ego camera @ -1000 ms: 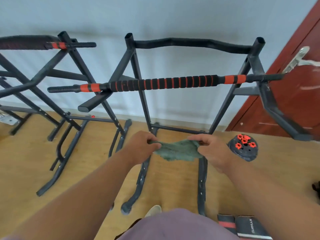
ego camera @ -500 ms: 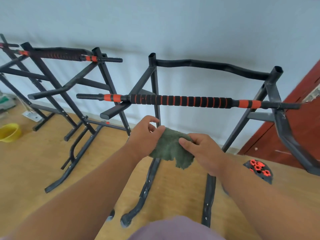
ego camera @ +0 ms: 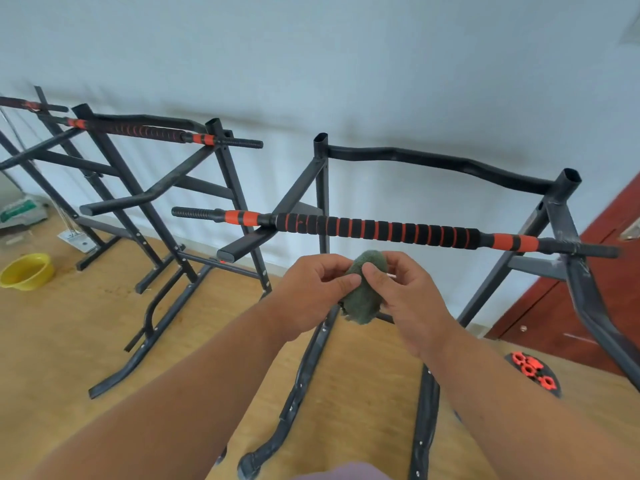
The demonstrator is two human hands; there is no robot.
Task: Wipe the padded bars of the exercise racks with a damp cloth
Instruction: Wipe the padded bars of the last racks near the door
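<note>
A bunched green cloth [ego camera: 363,299] sits between both my hands at the middle of the view. My left hand [ego camera: 311,289] grips its left side and my right hand [ego camera: 401,292] pinches its right side with thumb on top. Just above them runs the black-and-orange padded bar [ego camera: 377,230] of the nearest black rack [ego camera: 561,202]. The cloth is a short gap below the bar, not touching it. A second rack to the left carries another padded bar [ego camera: 138,129].
A yellow bowl [ego camera: 26,271] stands on the wooden floor at far left. A black weight plate with orange collars [ego camera: 533,372] lies at lower right by a red-brown door [ego camera: 595,289]. Rack feet [ego camera: 298,393] stretch across the floor toward me.
Both hands rose toward the padded bar and came together, folding the spread cloth into a compact wad. The view tilted up and panned left, bringing the yellow bowl in.
</note>
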